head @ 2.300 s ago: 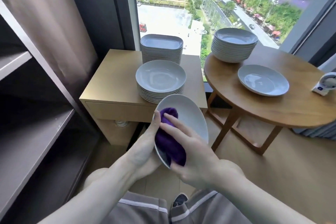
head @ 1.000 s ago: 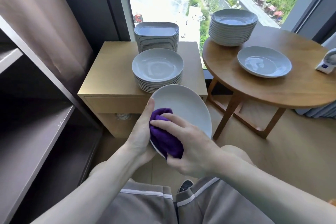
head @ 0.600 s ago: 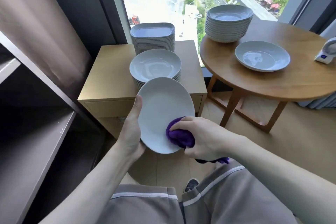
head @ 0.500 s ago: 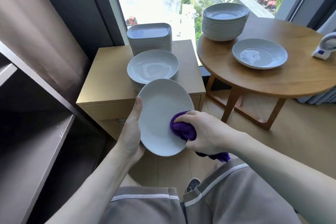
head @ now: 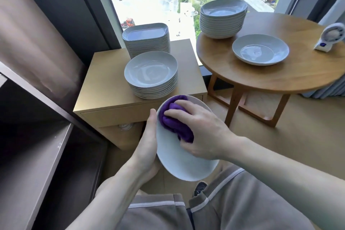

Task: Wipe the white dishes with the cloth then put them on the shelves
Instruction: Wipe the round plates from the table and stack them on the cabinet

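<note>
I hold a white oval dish [head: 179,162] tilted in front of my lap. My left hand [head: 147,147] grips its left rim, thumb on the inner edge. My right hand [head: 201,132] presses a bunched purple cloth [head: 173,119] against the dish's upper inside, fingers curled over the cloth. Dark shelves [head: 37,164] stand at the left.
A low wooden cabinet [head: 104,91] carries a stack of round white dishes [head: 152,74] and a stack of squarish ones [head: 147,40]. The round wooden table [head: 280,80] at right bears another stack [head: 222,17], a single dish [head: 260,52] and a small white fan [head: 330,39].
The cloth and my right hand slid from the dish's lower right edge up to its upper part. The dish tipped a little flatter and lower; my left hand kept its grip.
</note>
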A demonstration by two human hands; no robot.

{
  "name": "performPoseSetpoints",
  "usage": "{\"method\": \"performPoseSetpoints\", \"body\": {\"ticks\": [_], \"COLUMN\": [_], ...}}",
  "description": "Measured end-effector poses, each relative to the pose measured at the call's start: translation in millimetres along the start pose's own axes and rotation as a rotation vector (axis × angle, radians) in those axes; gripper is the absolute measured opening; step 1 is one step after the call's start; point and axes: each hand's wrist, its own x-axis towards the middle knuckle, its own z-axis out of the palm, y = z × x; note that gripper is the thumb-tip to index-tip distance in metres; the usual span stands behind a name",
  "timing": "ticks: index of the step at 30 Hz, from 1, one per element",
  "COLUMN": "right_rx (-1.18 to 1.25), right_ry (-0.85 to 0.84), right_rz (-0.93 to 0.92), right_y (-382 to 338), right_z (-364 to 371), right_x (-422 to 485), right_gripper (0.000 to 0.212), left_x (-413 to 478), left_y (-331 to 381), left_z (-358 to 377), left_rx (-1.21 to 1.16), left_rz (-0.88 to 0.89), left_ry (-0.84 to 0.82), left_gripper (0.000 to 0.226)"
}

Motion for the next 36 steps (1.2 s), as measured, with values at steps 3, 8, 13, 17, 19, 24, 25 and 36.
{"method": "performPoseSetpoints", "body": {"ticks": [3, 8, 13, 17, 19, 24, 25, 36], "right_rx": [0.014, -0.034, -0.118, -0.127, -0.111, -0.092, -0.094, -0.11], "right_ry": [-0.09, -0.313, -0.41, -0.395, -0.369, -0.258, -0.218, -0.041], "right_rz": [-0.115, -0.21, -0.11, 0.008, 0.059, 0.194, 0.216, -0.036], "right_y": [-16.4, -25.8, -9.1, 6.8, 12.3, 23.7, 24.6, -10.1], "right_z": [4.8, 11.6, 12.0, 7.3, 4.7, -5.2, -6.1, 5.0], "right_x": [-3.9, -8.2, -7.6, -4.4, -2.2, 5.4, 6.7, 8.3], "right_gripper": [0.067, 0.067, 0.068, 0.068, 0.069, 0.068, 0.067, 0.065], "left_x": [-1.3, 0.2, 1.6, 0.9, 0.5, 0.5, 0.3, 1.0], "left_y": [3.4, 22.2, 30.4, 32.1, 32.2, 28.8, 27.2, 6.3], "left_z": [-2.1, -18.9, -30.5, -29.5, -28.9, -25.0, -23.0, 1.6], "left_rx": [-0.063, -0.171, -0.062, 0.017, 0.037, 0.047, 0.035, -0.126], "left_rz": [-0.04, 0.006, 0.086, 0.127, 0.148, 0.158, 0.155, -0.011], "left_ry": [0.094, 0.156, 0.175, 0.168, 0.159, 0.105, 0.091, 0.113], "left_gripper": [0.07, 0.07, 0.071, 0.07, 0.07, 0.069, 0.068, 0.06]}}
